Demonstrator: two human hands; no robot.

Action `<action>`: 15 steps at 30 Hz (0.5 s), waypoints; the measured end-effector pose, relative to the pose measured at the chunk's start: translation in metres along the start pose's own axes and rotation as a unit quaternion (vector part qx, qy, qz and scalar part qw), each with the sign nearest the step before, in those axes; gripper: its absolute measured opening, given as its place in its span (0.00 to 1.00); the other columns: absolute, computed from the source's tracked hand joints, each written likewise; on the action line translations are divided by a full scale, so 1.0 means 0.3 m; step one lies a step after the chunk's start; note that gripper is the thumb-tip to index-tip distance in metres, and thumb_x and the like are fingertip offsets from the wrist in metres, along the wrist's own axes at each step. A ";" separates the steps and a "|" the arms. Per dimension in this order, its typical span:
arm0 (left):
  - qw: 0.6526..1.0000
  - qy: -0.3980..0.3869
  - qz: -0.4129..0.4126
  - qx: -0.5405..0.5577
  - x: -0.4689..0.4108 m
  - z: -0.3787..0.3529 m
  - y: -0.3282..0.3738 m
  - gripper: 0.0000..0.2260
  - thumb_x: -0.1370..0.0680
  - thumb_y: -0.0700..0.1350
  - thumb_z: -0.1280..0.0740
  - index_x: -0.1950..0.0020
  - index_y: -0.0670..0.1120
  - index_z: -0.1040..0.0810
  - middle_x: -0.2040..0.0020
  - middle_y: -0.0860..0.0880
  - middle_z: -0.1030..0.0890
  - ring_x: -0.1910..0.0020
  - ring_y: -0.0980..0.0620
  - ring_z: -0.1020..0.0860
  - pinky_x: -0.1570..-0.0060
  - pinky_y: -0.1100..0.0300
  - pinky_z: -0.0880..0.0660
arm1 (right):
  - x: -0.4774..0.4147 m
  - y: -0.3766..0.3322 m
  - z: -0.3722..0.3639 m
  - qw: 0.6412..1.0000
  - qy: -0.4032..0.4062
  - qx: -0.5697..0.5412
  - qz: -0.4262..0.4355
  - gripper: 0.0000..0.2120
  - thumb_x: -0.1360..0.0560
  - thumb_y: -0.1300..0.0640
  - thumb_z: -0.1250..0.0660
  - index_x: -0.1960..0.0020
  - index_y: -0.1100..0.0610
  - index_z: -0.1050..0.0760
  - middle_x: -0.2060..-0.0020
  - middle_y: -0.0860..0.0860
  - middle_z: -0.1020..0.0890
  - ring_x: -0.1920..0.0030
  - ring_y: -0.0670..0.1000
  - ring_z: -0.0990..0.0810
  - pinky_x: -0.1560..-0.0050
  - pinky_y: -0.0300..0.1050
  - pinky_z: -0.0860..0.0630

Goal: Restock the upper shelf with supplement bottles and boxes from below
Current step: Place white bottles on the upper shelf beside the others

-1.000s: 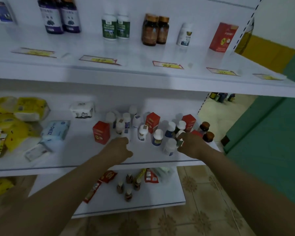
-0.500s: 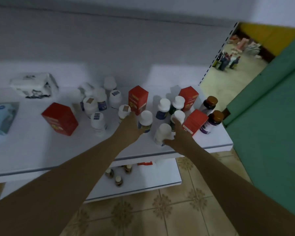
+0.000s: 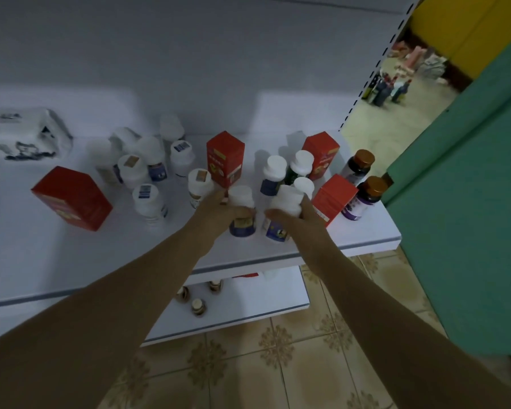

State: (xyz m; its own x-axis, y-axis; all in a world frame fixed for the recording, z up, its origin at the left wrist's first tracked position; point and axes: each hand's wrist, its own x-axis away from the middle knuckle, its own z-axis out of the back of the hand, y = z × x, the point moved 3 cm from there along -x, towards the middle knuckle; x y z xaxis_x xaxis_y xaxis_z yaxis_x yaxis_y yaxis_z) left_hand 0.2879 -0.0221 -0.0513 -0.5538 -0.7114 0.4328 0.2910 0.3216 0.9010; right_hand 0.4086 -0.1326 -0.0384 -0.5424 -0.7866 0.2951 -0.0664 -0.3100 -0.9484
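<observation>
Head view, looking down onto the middle shelf point(image 3: 27, 261).

- Left grip point(image 3: 216, 208): fingers wrapped round a white-capped bottle with a dark blue label point(image 3: 242, 227), near the shelf's front edge. Bottle upright. Can't tell if it is lifted off the shelf.
- Right grip point(image 3: 304, 219): closed round a second white-capped bottle point(image 3: 286, 199), just right of the first. This one tilts a little toward the left one. The two bottles sit close together, a narrow gap between them.
- Behind the hands: upright red box point(image 3: 225, 159). To its right, more white-capped bottles point(image 3: 275, 169) stand in a tight group.
- Right end of shelf: a tilted red box point(image 3: 332, 199) just beside the right wrist, another red box point(image 3: 320, 156) behind it, and two dark bottles with brown caps point(image 3: 366, 199) at the shelf's end.
- Left of the hands: a loose cluster of white bottles point(image 3: 148, 172), some blurred. Beyond them a large red box point(image 3: 71, 199) stands apart, tilted.
- Far left, at the back: white wrapped packet point(image 3: 24, 134).
- Lower shelf point(image 3: 248, 302): a few small brown-capped bottles point(image 3: 198, 305).
- Below: patterned tiled floor point(image 3: 248, 364).
</observation>
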 end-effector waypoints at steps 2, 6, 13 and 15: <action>0.997 -0.051 0.041 0.046 0.076 0.005 0.015 0.19 0.29 0.40 0.28 0.39 0.45 0.25 0.47 0.46 0.19 0.47 0.47 0.22 0.49 0.56 0.25 | 0.021 -0.031 0.021 1.000 -0.008 -0.030 -0.002 0.21 0.30 0.56 0.28 0.39 0.50 0.29 0.47 0.50 0.19 0.44 0.53 0.20 0.41 0.53 0.23; 0.981 -0.100 0.052 0.159 0.213 0.006 0.076 0.16 0.30 0.43 0.30 0.44 0.45 0.25 0.54 0.46 0.20 0.54 0.48 0.22 0.49 0.54 0.26 | 0.086 -0.140 0.020 0.995 -0.053 -0.085 -0.006 0.26 0.30 0.50 0.28 0.35 0.51 0.30 0.43 0.55 0.19 0.44 0.56 0.19 0.41 0.58 0.23; 0.973 -0.107 -0.006 0.206 0.462 0.056 0.257 0.04 0.25 0.40 0.37 0.52 0.46 0.25 0.61 0.47 0.20 0.61 0.51 0.21 0.60 0.59 0.24 | 0.270 -0.366 -0.043 0.978 -0.126 -0.161 -0.029 0.19 0.26 0.39 0.37 0.47 0.53 0.24 0.61 0.53 0.18 0.62 0.52 0.20 0.55 0.47 0.22; 0.974 -0.114 -0.021 0.197 0.550 0.073 0.310 0.03 0.24 0.41 0.37 0.52 0.48 0.26 0.64 0.50 0.19 0.64 0.53 0.20 0.58 0.57 0.26 | 0.351 -0.431 -0.067 0.977 -0.146 -0.156 -0.010 0.16 0.24 0.40 0.40 0.56 0.52 0.23 0.67 0.52 0.18 0.66 0.50 0.20 0.57 0.45 0.23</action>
State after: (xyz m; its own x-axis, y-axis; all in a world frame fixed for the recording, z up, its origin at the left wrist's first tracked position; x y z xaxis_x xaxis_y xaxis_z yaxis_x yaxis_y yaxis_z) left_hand 0.2066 -0.0958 0.1046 -0.7306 -0.5868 0.3492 -0.0330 0.5412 0.8402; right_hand 0.3433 -0.1647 0.1129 -0.2795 -0.9151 0.2907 -0.3502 -0.1848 -0.9183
